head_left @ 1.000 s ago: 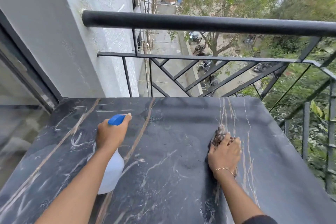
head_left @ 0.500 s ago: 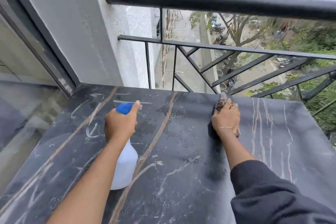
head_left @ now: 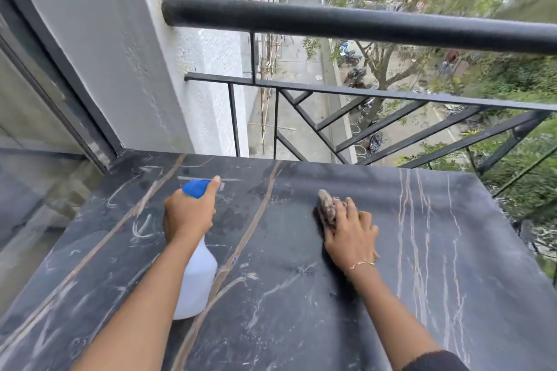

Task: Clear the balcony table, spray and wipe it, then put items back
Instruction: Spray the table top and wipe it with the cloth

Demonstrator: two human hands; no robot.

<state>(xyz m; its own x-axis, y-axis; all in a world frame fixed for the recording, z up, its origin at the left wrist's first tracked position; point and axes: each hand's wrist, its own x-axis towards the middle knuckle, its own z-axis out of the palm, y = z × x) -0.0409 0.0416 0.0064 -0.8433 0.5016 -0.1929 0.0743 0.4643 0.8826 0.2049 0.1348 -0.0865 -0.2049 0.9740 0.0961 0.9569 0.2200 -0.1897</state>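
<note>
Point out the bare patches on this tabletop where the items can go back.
Bare marble: right of the right hand and cloth, out to the table's right edge; the left strip by the glass door. Crowded: between the left hand with spray bottle and the cloth.

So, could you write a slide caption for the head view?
Left hand grips spray bottle; right hand presses cloth on marble table.

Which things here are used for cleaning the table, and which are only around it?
Used for the job:
- spray bottle, gripped by the left hand
- cloth, pressed on the table by the right hand

Only around it:
- railing
- wall
- glass door
</note>
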